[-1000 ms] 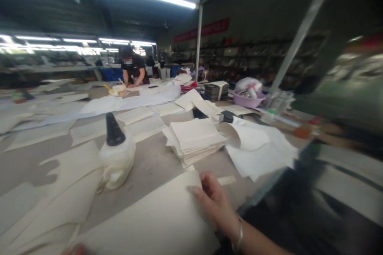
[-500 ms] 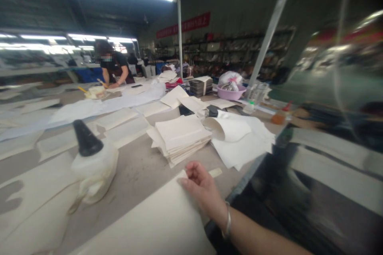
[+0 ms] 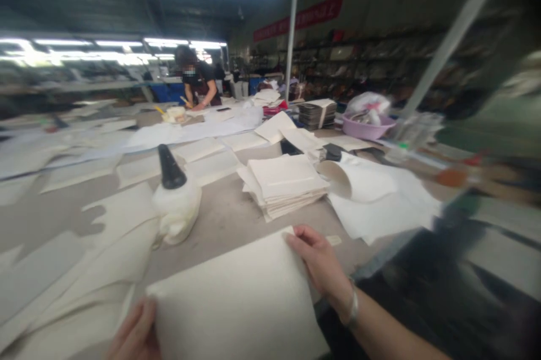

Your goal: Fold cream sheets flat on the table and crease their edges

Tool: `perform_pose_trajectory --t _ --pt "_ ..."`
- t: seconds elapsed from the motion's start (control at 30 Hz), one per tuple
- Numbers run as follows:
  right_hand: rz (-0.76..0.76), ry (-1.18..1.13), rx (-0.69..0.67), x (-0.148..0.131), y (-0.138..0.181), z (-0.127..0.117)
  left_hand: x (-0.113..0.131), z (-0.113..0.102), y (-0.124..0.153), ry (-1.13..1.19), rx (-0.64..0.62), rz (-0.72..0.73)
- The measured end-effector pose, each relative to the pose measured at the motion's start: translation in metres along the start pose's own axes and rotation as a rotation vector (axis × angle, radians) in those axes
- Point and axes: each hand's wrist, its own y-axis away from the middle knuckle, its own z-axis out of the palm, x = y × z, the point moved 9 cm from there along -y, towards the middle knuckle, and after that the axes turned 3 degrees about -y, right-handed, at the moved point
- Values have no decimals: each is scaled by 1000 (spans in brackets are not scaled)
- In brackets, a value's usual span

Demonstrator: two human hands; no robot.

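A cream-coloured sheet [image 3: 236, 298], like paper or thin board, spans the space between my hands above the near table edge. My right hand [image 3: 316, 258], with a bangle at the wrist, pinches its far right corner between thumb and fingers. At the lower left my left hand [image 3: 137, 334] grips the sheet's left corner; part of that hand is cut off by the frame. Just beyond the sheet sits a pile of similar cream pieces [image 3: 287, 180]. A whitish, glue-crusted container [image 3: 177, 208] with a black, cone-shaped top [image 3: 171, 168] stands to the left of the pile.
Loose cream sheets [image 3: 105, 270] overlap at left. A curled white sheet [image 3: 367, 185] lies right of the pile. Farther back are a purple basin [image 3: 367, 128] with a plastic bag, a strapped dark stack [image 3: 316, 115], a metal post [image 3: 291, 39] and a person [image 3: 200, 84] bending over the table.
My left hand has come into view, holding the sheet's left corner. More of the sheet shows now, and the whole scene has shifted right in view. The right hand keeps its pinch.
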Motion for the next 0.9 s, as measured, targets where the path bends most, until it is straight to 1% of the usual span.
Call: perform_pose_trajectory --t 0.03,0.1,0.13,0.2,0.33,0.43,0.63,0.77,0.83,0.9 --pt "12 19 19 2 0 -2 1 3 4 -2 2 -39" --pt "38 76 53 6 -1 -6 -4 18 13 31 -89 -177" --pt "48 108 69 7 -3 -8 -4 25 17 30 -141 -200" --pt "69 174 109 7 -5 -9 -1 33 21 -12 -205 -164" --pt "76 327 187 -1 -3 -8 2 30 19 -169 -201 -48" --pt "26 396 177 -5 -2 -4 0 30 18 -161 -236 -29" --pt "-23 415 132 5 -8 -6 -2 35 20 -31 -273 -88" --pt "-63 485 113 -1 -7 -3 -5 37 24 59 -259 -153" --pt "-35 499 133 -3 -5 -2 -9 36 24 85 -253 -190" --pt "31 501 149 -3 -3 -1 -15 34 23 113 -247 -233"
